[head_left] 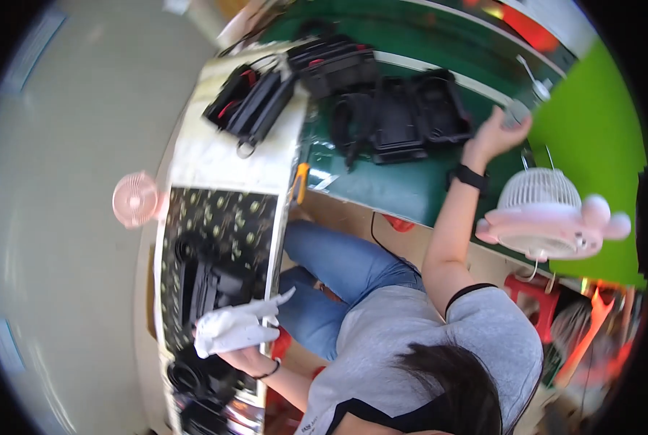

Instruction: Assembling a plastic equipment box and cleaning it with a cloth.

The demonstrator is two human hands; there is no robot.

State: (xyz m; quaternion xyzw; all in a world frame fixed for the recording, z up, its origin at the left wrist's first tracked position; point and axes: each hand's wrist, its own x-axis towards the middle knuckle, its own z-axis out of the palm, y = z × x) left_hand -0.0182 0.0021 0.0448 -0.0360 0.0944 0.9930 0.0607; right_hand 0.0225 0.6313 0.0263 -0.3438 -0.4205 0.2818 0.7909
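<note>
My left hand is at the lower left, over the patterned part of the side table. Its fingers are wrapped in or closed round a crumpled white cloth with loose pointed ends. Black cases lie under and around it. My right arm is stretched out to the far right, a dark watch on the wrist. In its fingers my right hand grips a small round greyish container, partly hidden and blurred. Left of that hand, several black cases rest on the green tabletop.
More black cases with straps lie at the table corner. An orange-handled tool sits along the edge. A pink fan stands close to my right arm, and a smaller pink fan juts out at the left. A green panel borders the right.
</note>
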